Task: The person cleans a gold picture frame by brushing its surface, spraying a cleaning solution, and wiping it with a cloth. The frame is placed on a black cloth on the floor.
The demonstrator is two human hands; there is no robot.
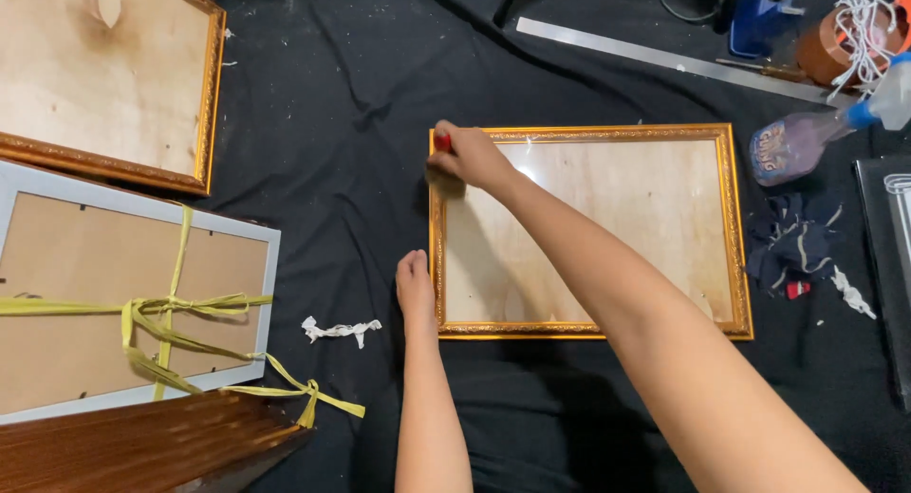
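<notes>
A gold ornate picture frame (731,227) with glass over a wooden backing lies flat on black cloth in the middle. My right hand (470,156) reaches across it to its top left corner, fingers closed on a small red object (442,142). My left hand (415,286) rests against the outside of the frame's left edge near the bottom corner, fingers together, holding nothing that I can see.
Stacked frames lie at the left: a gold one (204,104), a grey one (270,265) tied with yellow ribbon (171,313). A metal ruler (664,58), spray bottle (807,137), tape roll (826,47), dark rag (792,246) and white scraps (337,330) lie around.
</notes>
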